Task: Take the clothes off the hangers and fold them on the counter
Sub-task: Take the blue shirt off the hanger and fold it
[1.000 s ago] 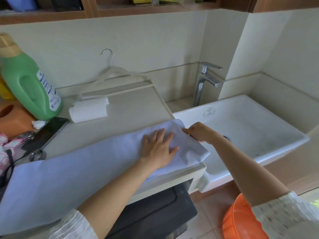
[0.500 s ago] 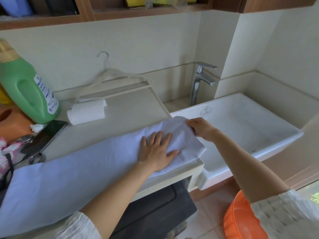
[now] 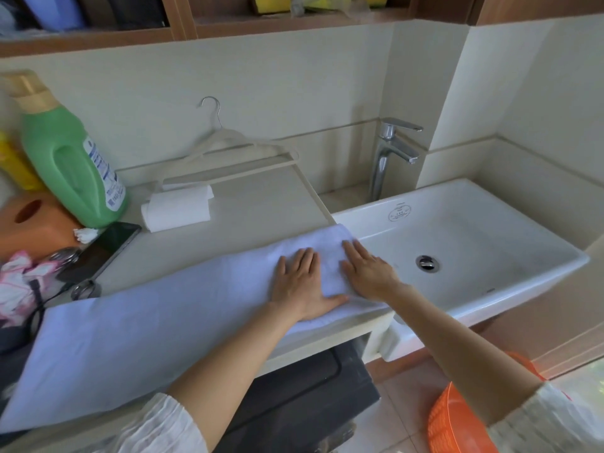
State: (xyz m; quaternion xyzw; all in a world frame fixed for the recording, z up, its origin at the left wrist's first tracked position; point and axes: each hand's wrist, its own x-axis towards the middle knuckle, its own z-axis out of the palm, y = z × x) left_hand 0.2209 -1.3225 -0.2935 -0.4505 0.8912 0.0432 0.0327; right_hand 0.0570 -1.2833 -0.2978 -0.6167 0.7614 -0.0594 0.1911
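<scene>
1. We see a pale lavender-white cloth (image 3: 157, 325), plain and unpatterned, lying on a cream desk (image 3: 261, 204).
2. We see a small folded white cloth (image 3: 178, 210) and, behind it, an off-white hanger (image 3: 228, 148) with a silver hook.
3. We note a green bottle (image 3: 70, 165) with a gold cap and a white label printed in blue, and a yellow bottle (image 3: 13, 165) beside it.
4. We see an orange box (image 3: 32, 220) and a pink-and-white patterned fabric (image 3: 19, 282).
5. We see a white sink (image 3: 474, 243) with a chrome tap (image 3: 389, 155).
6. We note an orange basket (image 3: 457, 420) on the pale tiled floor.
7. We see white sleeves (image 3: 157, 426) with a faint woven pattern.
</scene>
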